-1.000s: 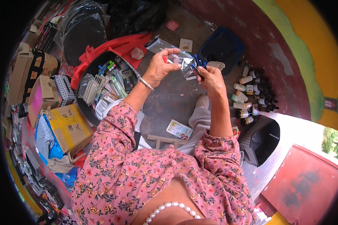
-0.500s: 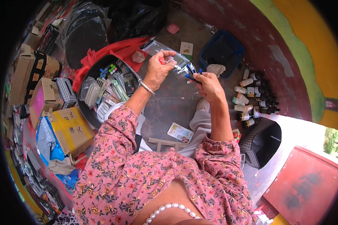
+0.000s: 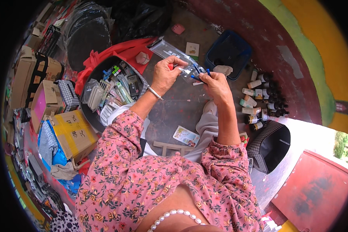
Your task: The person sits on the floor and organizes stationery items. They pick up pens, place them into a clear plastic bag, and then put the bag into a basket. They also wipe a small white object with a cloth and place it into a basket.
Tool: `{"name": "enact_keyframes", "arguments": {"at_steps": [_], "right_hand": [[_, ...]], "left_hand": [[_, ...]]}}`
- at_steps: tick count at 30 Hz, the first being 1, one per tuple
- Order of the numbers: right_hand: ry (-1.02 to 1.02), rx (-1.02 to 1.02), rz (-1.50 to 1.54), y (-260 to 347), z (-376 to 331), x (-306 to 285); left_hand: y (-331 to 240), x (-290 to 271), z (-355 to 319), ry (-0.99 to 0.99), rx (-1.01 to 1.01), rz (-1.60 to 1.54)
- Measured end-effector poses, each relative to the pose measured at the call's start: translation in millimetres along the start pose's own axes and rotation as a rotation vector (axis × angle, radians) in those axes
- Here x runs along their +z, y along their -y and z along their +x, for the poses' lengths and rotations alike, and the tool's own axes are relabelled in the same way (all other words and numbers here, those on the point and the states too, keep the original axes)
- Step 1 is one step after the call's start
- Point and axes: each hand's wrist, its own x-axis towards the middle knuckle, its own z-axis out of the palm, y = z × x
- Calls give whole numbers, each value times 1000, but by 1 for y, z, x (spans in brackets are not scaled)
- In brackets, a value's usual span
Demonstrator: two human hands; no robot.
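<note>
My left hand (image 3: pixel 166 76) is closed, thumb and forefinger pinched at the near edge of a clear plastic pouch (image 3: pixel 167 50). A small red piece (image 3: pixel 170 67) shows between its fingers, too little of it to name. At the pouch's right end, my right hand (image 3: pixel 219 88) grips several thin blue-ended pens (image 3: pixel 196 78), which fan out from the fingertips. Some of the pens overlap the pouch, and I cannot tell whether they are inside it. Left of my left hand stands a dark tub (image 3: pixel 89 116) of packaged pens and other stationery.
Red cloth (image 3: pixel 100 58) lies behind the tub. A blue basket (image 3: pixel 241 48) stands at the far right, with several bottles (image 3: pixel 255 98) along the wall below it. Cardboard boxes (image 3: pixel 75 131) crowd the left. A checked dark bag (image 3: pixel 272 147) and a printed card (image 3: pixel 185 136) lie nearer me.
The pouch has shifted slightly and now shows its dark, flatter side. My left hand has moved a little right and its fingers have straightened. The pens have turned slightly in my right hand.
</note>
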Motion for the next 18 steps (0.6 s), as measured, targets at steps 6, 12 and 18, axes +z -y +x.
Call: {"name": "enact_keyframes", "arguments": {"at_steps": [6, 12, 18], "right_hand": [[5, 17, 97, 2, 2, -4], [41, 105, 285, -8, 15, 2], [-80, 75, 461, -3, 14, 19]], "left_hand": [[-8, 7, -5, -21, 75, 85], [-17, 13, -9, 27, 30, 109], [-2, 20, -11, -18, -19, -131]]}}
